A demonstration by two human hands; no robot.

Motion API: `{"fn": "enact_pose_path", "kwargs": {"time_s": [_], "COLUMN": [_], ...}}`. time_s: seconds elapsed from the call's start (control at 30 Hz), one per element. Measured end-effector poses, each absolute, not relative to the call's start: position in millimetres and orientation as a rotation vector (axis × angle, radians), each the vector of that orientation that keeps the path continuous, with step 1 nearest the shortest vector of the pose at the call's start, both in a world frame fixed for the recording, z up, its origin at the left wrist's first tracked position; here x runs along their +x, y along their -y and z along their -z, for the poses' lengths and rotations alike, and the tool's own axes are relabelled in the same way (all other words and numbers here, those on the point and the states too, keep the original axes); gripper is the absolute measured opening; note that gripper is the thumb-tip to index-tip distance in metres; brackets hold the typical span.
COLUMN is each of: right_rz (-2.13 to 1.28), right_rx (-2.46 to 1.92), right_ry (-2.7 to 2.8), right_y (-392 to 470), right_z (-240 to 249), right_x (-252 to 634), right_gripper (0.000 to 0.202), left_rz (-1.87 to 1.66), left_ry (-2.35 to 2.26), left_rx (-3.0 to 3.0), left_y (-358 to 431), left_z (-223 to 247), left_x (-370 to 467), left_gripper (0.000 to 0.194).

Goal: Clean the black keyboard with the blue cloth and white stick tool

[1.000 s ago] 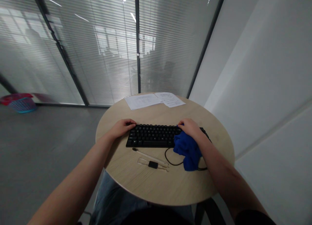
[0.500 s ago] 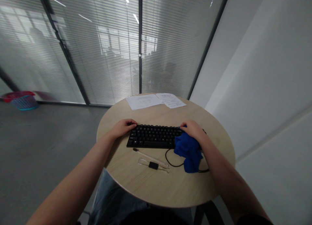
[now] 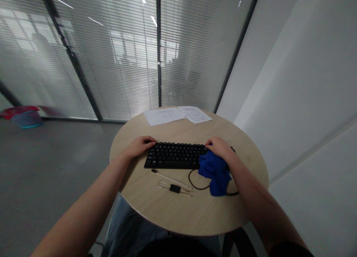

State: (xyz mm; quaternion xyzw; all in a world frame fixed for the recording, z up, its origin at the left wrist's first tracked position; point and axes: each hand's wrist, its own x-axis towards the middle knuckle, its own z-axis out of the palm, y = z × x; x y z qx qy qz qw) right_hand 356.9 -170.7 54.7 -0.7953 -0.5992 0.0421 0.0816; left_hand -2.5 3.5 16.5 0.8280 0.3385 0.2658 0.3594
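Note:
A black keyboard (image 3: 175, 156) lies flat on the round wooden table (image 3: 178, 212). At its upper left corner is my left hand (image 3: 141, 145), its thumb and fingers closed on the edge. My right hand (image 3: 219, 146) is closed on a blue cloth (image 3: 213, 171) over the keyboard's right end; the cloth hangs down and hides several keys. Nearer to me lie a thin brush with a dark tip (image 3: 170, 178) and a wire tool with a black middle (image 3: 175, 188), which looks like a keycap puller. A black cable (image 3: 195, 186) loops out beside the cloth.
Two printed sheets of paper (image 3: 164, 116) lie at the table's far edge. Behind them stands a glass partition with blinds (image 3: 125, 64); a white wall (image 3: 306, 101) is close on the right. A red and blue basket (image 3: 26, 117) sits on the floor at far left.
The view has shifted very slightly. Both hands, the cloth and the keyboard hold almost the same places.

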Motion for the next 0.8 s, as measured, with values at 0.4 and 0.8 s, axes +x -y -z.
{"fn": "enact_pose_path", "kwargs": {"time_s": [0.4,0.8], "right_rz": [-0.107,-0.086], "right_rx": [-2.386,-2.373], "right_ry": [1.757,1.766], "right_y": [169.3,168.4], "right_z": [-53.8,-51.1], "right_x": [358.0,356.8], "right_gripper": [0.024,0.027], "left_rz": [-0.683,-0.680], "left_ry": [-0.878,-0.877], "left_rx": [2.115,2.124], "left_y": [-6.7,-4.5], "left_z": [-13.2,-16.0], "left_x": [-2.8,-2.6], "left_gripper": [0.050,0.049]}}
